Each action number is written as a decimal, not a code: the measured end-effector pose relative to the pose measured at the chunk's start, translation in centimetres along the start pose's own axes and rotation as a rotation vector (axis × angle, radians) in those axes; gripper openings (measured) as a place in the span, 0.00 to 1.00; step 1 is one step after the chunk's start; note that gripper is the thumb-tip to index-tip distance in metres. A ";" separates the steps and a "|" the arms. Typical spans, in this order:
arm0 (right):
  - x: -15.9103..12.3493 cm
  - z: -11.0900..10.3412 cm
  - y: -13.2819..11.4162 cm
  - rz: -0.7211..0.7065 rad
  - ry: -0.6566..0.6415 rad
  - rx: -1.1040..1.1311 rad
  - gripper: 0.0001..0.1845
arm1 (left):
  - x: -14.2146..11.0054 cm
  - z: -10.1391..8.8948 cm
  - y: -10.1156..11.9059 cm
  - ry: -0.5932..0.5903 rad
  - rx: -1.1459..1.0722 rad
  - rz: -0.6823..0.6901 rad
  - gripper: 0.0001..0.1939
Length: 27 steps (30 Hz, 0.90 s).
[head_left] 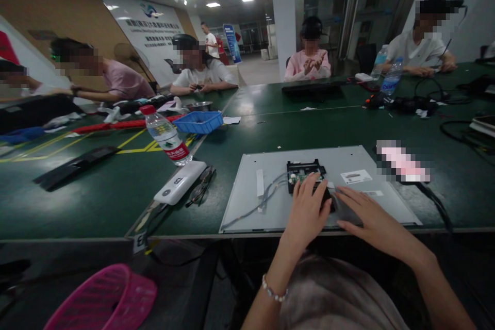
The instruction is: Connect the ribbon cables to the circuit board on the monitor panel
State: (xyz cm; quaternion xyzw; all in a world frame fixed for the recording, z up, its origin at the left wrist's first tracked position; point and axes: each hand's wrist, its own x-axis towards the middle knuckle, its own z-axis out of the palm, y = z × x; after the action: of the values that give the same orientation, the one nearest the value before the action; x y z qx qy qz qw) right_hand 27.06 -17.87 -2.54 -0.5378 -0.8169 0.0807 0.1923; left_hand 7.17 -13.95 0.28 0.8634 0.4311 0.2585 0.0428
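Note:
A flat grey-silver metal panel lies near the front edge of the green table. On its middle sits a black plastic housing, with a green circuit board showing inside. My left hand rests over the housing's lower right side with fingers spread, covering part of the board. Beside it, my right hand stretches its fingers flat towards the housing's right edge. Thin grey wires run from the housing to the panel's lower left corner. White labels are stuck on the panel.
Left of the panel lie glasses, a white power bank with a cable, and a water bottle. A blue tray stands beyond. A blurred-out device lies right. A pink basket is below. Several people sit around the table.

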 end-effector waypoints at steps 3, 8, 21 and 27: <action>1.1 -0.4 0.1 0.058 0.074 0.111 0.27 | -0.5 -1.7 -2.1 0.104 -0.022 -0.094 0.18; 3.0 -0.4 -0.4 0.096 0.198 0.197 0.21 | -2.1 -5.2 -7.8 0.270 0.015 -0.319 0.13; 5.5 0.5 -3.9 -0.013 0.232 0.240 0.17 | -0.6 -6.2 -15.3 -0.087 -0.131 -0.408 0.28; 5.8 0.5 -5.1 -0.042 0.299 0.216 0.15 | 0.4 -6.8 -15.8 -0.089 -0.062 -0.402 0.16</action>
State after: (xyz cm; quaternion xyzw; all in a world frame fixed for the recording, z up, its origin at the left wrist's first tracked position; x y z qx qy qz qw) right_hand 20.52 -14.64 0.05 -0.5028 -0.7769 0.0829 0.3699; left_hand -7.28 -4.79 1.64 0.7688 0.5843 0.2193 0.1392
